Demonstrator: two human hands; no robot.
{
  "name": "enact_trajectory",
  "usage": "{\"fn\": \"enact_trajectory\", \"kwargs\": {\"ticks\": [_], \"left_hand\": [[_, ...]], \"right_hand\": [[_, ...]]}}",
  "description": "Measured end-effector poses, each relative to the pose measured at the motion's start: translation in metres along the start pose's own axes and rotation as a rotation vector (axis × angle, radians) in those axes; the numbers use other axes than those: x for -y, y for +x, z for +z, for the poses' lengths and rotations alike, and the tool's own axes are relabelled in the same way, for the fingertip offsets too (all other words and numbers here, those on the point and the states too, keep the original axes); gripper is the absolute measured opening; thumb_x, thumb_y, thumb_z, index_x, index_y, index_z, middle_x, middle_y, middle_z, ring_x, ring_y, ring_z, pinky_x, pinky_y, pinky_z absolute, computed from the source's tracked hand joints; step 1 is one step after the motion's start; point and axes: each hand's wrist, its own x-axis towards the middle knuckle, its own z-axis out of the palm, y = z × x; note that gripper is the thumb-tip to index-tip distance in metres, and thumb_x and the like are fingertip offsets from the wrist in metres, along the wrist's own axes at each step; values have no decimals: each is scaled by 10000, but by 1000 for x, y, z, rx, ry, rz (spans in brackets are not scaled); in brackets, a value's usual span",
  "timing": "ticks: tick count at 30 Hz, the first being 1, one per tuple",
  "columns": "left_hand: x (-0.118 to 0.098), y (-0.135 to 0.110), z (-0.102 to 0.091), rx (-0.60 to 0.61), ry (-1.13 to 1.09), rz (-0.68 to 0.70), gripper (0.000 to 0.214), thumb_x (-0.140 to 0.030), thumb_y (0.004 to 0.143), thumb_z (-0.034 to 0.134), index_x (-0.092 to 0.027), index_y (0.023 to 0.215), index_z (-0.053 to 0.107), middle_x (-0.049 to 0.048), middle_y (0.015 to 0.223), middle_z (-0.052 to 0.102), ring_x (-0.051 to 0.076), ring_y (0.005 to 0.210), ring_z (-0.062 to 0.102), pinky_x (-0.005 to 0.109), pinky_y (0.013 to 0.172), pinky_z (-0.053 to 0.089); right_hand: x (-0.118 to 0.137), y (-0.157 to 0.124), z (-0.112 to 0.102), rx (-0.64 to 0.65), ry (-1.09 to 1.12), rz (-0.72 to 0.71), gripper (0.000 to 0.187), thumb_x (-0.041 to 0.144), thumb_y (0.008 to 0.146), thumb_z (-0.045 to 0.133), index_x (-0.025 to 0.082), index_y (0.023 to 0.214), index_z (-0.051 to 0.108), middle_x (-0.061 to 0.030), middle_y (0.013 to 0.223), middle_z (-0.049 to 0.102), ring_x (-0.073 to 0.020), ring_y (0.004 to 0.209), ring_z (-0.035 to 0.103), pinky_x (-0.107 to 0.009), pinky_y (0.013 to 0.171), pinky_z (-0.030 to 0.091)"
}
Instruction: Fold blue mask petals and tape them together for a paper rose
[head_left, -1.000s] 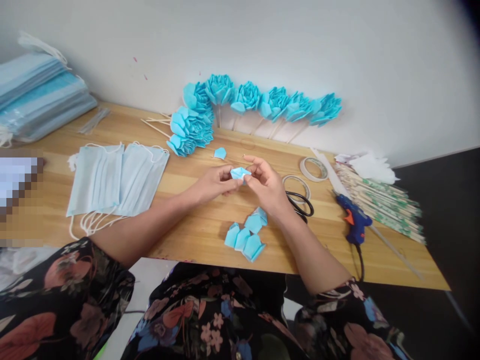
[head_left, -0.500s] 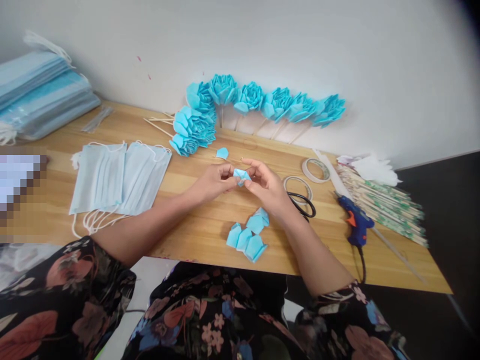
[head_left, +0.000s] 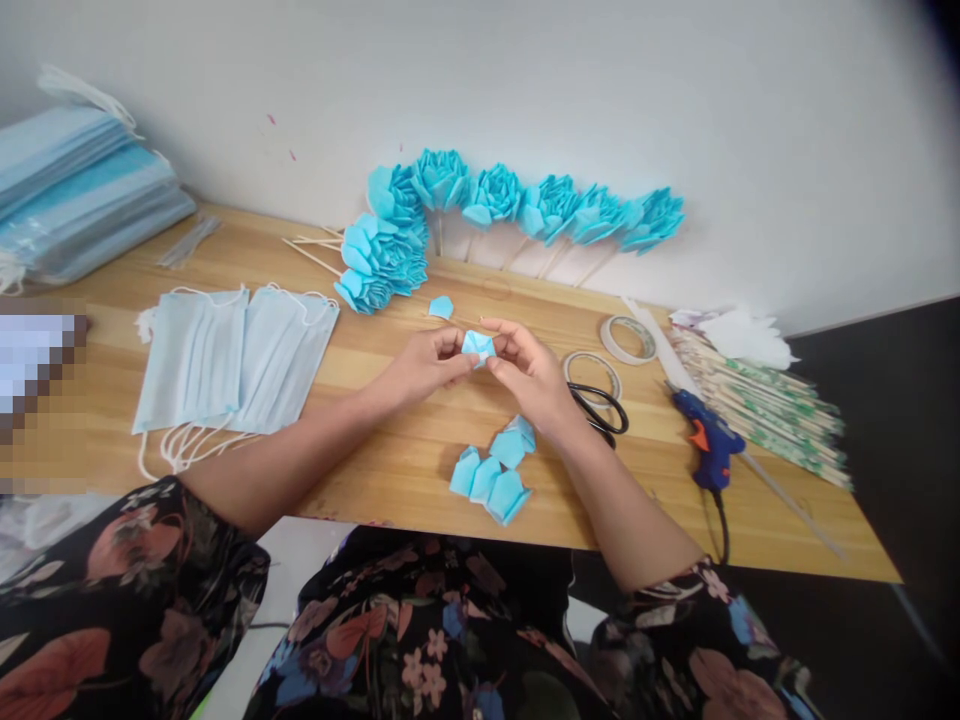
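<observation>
A wooden table [head_left: 390, 470] stands against a white wall [head_left: 525, 80] — and over its middle a person's two bare hands meet at a small folded blue piece [head_left: 478, 346]. The piece's broader edge faces away, toward the wall, and it narrows toward the body, where fingertips cover part of it; it looks about as wide as it is long, so no long axis can be told.

The left hand [head_left: 427, 367] grips the piece's left side, thumb and curled forefinger closed together. The right hand [head_left: 536, 380] presses its thumb to the near right edge, with fingers bent behind and one reaching loosely past the far side.

Nearest the camera are dark floral sleeves [head_left: 135, 600]. Between them and the folded piece, four blue folds [head_left: 491, 478] lie close together on the tabletop. To the piece's left are flat pale-blue masks [head_left: 225, 355], their white loops trailing; to its right, black loop handles [head_left: 611, 394] overlap a tape roll [head_left: 589, 354]. Farther right sit a blue glue gun [head_left: 709, 440] with an orange trigger and a spread of wrapped sticks [head_left: 765, 410].

Just beyond the piece lies a single blue pentagon [head_left: 441, 307]. Past that, blue flowers [head_left: 495, 195] on thin stems line the wall — while bagged masks [head_left: 82, 190] are piled at far left of the piece.
</observation>
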Motion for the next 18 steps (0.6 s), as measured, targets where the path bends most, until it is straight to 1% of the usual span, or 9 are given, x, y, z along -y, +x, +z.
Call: {"fn": "enact_trajectory", "kwargs": {"ticks": [3,6,12,15,18], "left_hand": [[-2,0,-1,13,27,-12,272,-422,774,656,-173,748,553,-29,630,521,103,594,480,238,550,373],[-5,0,-2,40,59,8,290,-430,760,658,-178,703,527,-39,612,491,95,588,446,235,549,347],[-7,-1,-2,-4,10,-18,331,-488,791,659,-170,828,574,-22,682,557,110,616,523,250,586,408],[-7,-1,-1,9,5,-1,342,-487,767,700,-168,804,582,-21,686,557,101,612,506,243,579,392],[-5,0,-1,22,-2,-3,314,-454,753,705,-172,766,567,-31,646,540,93,587,473,241,565,369]], "right_hand": [[1,0,-1,0,8,8,405,282,862,617,247,1263,573,4,899,611,-165,848,606,-351,841,495],[1,1,-2,5,-1,-2,418,265,838,638,238,1250,576,20,860,587,-153,820,595,-346,846,499],[0,2,-1,-7,-22,-10,423,263,844,627,252,1262,569,13,866,612,-162,827,604,-350,836,511],[1,1,-1,-2,-7,3,432,277,846,635,252,1272,567,10,872,625,-163,828,613,-346,826,512],[3,1,-6,-1,30,27,426,323,869,638,256,1285,576,-8,930,663,-175,885,638,-363,872,514]]}}
